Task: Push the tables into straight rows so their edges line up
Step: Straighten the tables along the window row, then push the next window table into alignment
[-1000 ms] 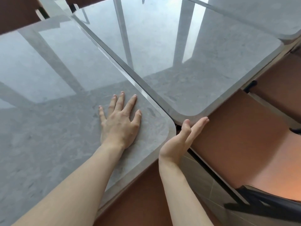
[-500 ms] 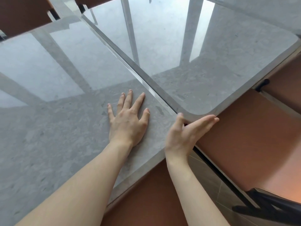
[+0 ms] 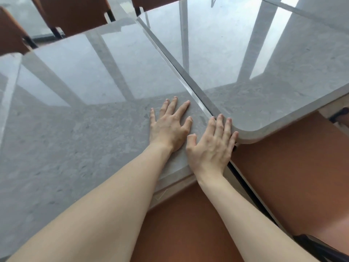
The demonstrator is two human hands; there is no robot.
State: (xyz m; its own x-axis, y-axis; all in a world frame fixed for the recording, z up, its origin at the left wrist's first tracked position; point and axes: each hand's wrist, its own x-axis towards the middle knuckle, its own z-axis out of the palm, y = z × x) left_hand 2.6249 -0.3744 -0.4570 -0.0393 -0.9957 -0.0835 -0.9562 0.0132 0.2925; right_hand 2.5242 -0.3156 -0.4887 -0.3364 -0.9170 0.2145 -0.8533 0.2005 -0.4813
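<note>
Both hands flat at the seam between two benches, corners misaligned.
Left hand [image 3: 169, 127] lies flat, fingers released, on the near bench [image 3: 79, 140]; right hand [image 3: 211, 148] bridges the seam, straight fingers [image 3: 219, 123] touching the far bench [image 3: 264, 103] corner, which sits further back.

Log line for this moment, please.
left hand: flat on left table | right hand: fingers at right table corner | seam: closed

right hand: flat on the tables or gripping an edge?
Flat. The right hand lies palm-down with fingers straight, spanning the near table's corner and the seam, fingertips at the far table's rounded corner.
</note>
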